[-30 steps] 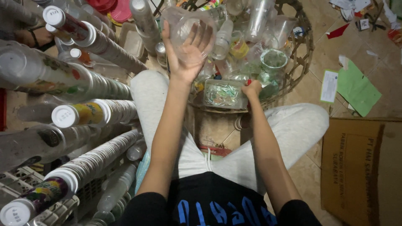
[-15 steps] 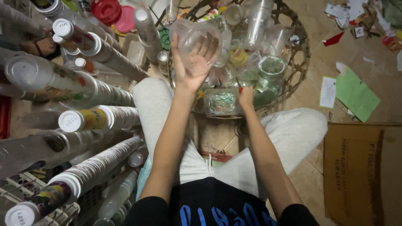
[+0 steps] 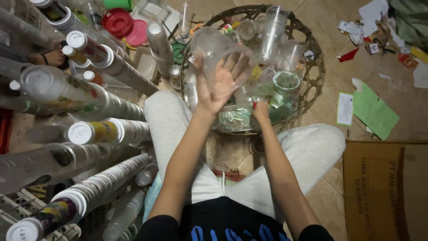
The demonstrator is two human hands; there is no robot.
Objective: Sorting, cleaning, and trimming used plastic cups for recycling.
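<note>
Tiled floor strewn with paper: many cup stacks [image 3: 107, 187] are already built, while the wicker basket [image 3: 314, 67] remains heaped as a clear plastic cup [image 3: 214, 44] is clasped by the left hand [image 3: 220, 82] and loose cups are reached by the right hand [image 3: 261, 111], its grip unclear.

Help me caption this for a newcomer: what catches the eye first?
The left hand lifts a clear plastic cup above a round woven basket heaped with more clear cups, into which the right hand reaches. Long stacks of nested cups fan across the left side.
</note>
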